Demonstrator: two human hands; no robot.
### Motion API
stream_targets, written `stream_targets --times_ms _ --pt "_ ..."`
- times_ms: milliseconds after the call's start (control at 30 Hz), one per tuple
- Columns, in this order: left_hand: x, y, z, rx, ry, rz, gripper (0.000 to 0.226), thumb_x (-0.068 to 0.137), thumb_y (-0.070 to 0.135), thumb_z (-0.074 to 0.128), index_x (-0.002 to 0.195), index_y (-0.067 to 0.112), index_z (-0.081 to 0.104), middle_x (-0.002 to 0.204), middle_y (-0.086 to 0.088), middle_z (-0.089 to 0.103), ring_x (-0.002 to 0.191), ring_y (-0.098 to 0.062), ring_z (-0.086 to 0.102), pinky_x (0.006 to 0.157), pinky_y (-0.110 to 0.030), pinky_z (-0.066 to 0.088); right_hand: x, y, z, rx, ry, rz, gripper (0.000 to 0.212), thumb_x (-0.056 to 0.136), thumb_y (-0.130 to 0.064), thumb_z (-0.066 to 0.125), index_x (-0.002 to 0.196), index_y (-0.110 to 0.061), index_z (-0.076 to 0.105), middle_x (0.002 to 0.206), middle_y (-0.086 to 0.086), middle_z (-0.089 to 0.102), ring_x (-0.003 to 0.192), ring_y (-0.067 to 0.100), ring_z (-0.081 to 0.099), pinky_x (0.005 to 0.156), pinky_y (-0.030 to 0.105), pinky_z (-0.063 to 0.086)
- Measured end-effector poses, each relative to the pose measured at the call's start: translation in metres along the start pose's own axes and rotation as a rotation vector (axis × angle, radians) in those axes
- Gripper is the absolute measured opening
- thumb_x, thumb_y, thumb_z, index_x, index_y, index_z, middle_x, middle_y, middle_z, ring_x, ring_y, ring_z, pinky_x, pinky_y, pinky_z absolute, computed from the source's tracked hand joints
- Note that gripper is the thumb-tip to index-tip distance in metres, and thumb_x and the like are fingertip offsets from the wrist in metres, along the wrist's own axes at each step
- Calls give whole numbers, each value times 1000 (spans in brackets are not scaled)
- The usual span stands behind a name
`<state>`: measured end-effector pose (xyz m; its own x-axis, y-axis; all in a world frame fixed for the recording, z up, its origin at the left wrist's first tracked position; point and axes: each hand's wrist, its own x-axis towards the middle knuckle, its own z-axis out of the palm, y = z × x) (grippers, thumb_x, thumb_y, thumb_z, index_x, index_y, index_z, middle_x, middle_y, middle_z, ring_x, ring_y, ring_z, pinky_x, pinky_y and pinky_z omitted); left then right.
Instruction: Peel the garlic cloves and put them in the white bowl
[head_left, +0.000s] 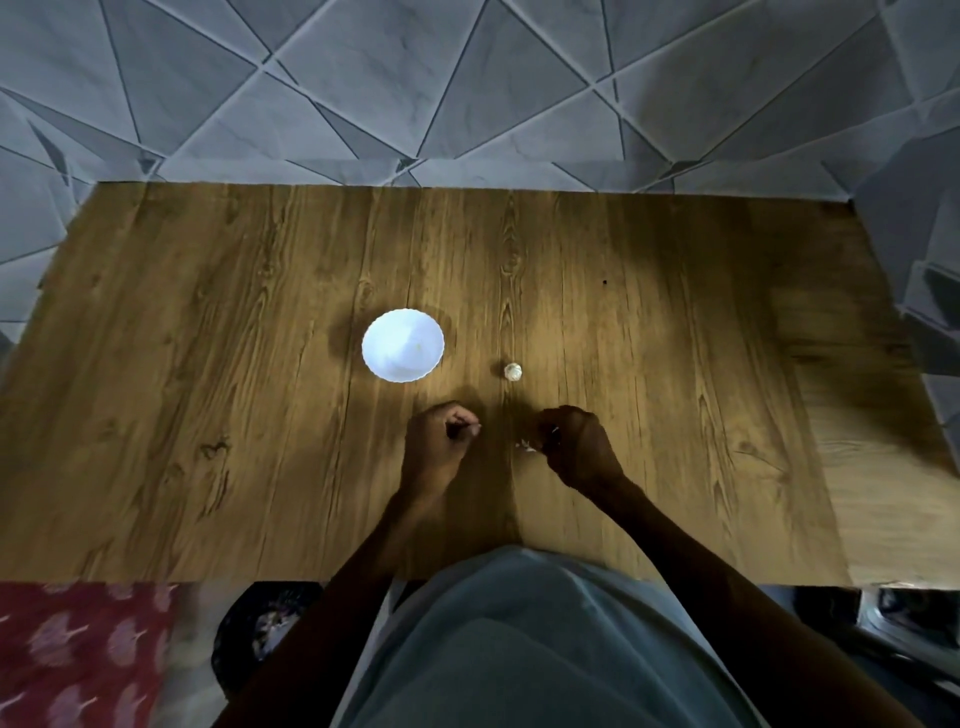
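While the garlic bulb sits on the tabletop just right of the white bowl, the left hand pinches a thin pale bit and the right hand is curled; what it holds I cannot tell. Garlic is light with dry, crackly skin, so pinching at the tip looks best.

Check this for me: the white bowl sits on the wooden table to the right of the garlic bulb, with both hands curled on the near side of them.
One thing is wrong. The head view shows the white bowl to the left of the garlic bulb, not the right. Both sit on the wooden table, and the left hand and right hand are curled on the near side of them.
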<state>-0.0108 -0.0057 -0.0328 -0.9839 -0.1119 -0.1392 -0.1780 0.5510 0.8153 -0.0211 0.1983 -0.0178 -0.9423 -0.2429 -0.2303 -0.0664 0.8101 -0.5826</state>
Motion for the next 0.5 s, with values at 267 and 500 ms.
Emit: stream_targets --times_ms 267,500 --pt "3 -15 -1 71 41 -57 16 79 7 75 91 17 71 84 7 66 75 1 57 75 -17 49 -6 -5 16 -281 2 -266 39 86 10 55 118 -9 68 118 11 62 96 26 64 73 30 56" --pt "-14 -6 -2 -51 101 7 11 87 9 67 96 14 72 93 7 70 89 0 63 78 -7 44 -5 2 16 -484 43 -512 15 80 -5 68 95 -5 72 96 13 68 72 27 63 48 35 52"
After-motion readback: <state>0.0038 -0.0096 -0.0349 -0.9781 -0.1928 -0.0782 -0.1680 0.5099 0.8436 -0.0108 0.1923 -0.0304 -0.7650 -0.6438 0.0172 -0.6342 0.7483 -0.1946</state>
